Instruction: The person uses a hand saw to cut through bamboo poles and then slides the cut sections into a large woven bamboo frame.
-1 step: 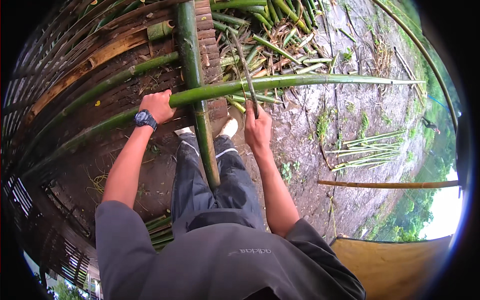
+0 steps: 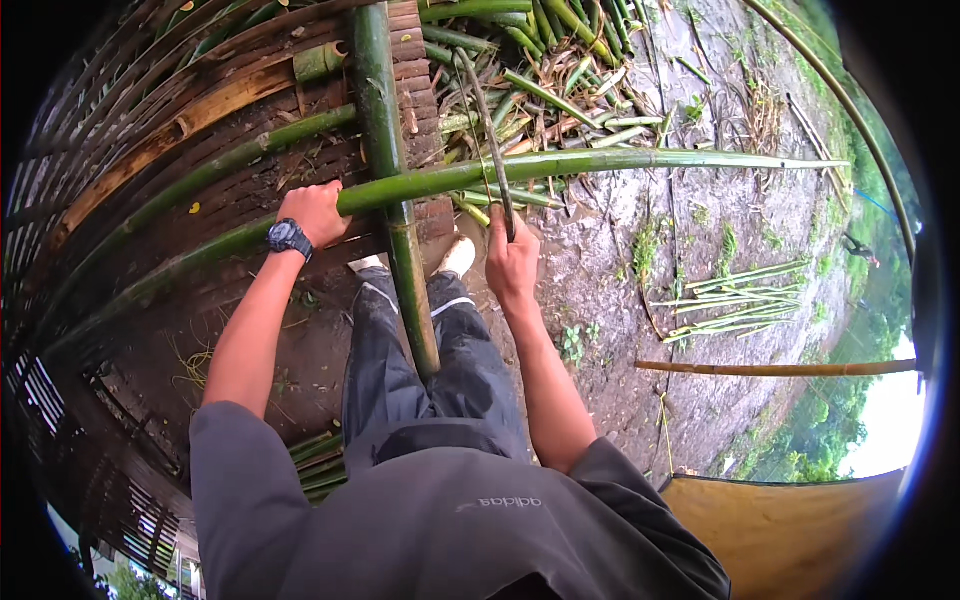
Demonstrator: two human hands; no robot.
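My left hand [image 2: 312, 215], with a dark watch on its wrist, is closed around a long green bamboo pole [image 2: 440, 180]. The pole runs from the lower left to the far right. It lies across a thicker dark green bamboo pole [image 2: 375, 90] that slants down between my legs. My right hand [image 2: 514, 262] grips the lower end of a long, slim, slightly curved dark tool [image 2: 490, 130], which looks like a bow saw; a thin line runs beside it. The tool crosses the green pole, right of the thick pole. Whether it cuts in cannot be made out.
Cut bamboo pieces [image 2: 585, 100] and dry leaves are heaped beyond the pole. Bamboo strips [image 2: 740, 300] lie on muddy ground at the right. A slatted bamboo structure [image 2: 200, 90] fills the left. A brown pole [image 2: 770, 369] and a tan sheet [image 2: 790, 530] are at the right.
My right hand and the tool have shifted very slightly to the left and toward me. My left hand and the bamboo pole look the same.
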